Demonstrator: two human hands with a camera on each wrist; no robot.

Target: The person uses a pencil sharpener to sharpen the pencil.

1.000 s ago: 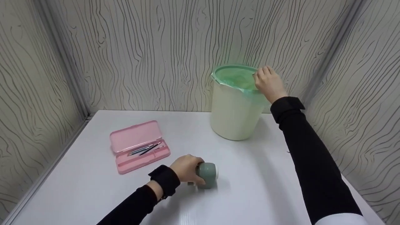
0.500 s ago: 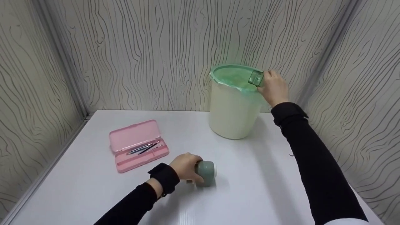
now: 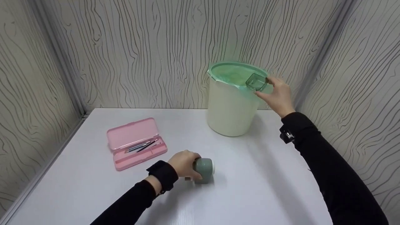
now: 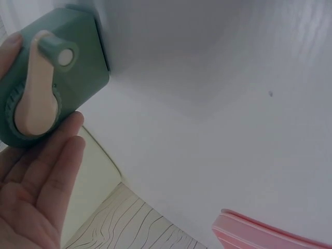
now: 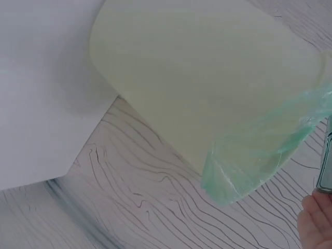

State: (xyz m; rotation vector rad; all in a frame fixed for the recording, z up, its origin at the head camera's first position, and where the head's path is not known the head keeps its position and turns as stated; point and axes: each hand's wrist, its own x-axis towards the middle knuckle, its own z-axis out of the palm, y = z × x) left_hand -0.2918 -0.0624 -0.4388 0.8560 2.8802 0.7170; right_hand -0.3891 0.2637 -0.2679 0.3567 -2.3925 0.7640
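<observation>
My left hand (image 3: pixel 185 164) grips a green hand-crank pencil sharpener (image 3: pixel 204 170) on the white table. In the left wrist view, the sharpener's pale crank (image 4: pixel 39 98) with its green knob shows clearly. Between thumb and fingers, my right hand (image 3: pixel 278 96) pinches a clear greenish shavings drawer (image 3: pixel 256 82) by its edge. The drawer is tilted, its hollow side showing, in front of the rim of a cream bin (image 3: pixel 231 109) lined with a green plastic bag (image 3: pixel 229 70). Only part of the drawer and some fingers appear at the right edge of the right wrist view.
An open pink pencil case (image 3: pixel 136 157) lies on the left of the table (image 3: pixel 243 193), with several pencils or pens (image 3: pixel 139 146) inside. The bin stands at the back right, close to the wood-patterned wall (image 3: pixel 150 56). Similar panels rise on both sides.
My right hand has come back toward me and turned, bringing the drawer from over the bin's opening into view at its rim. The left hand keeps hold of the sharpener.
</observation>
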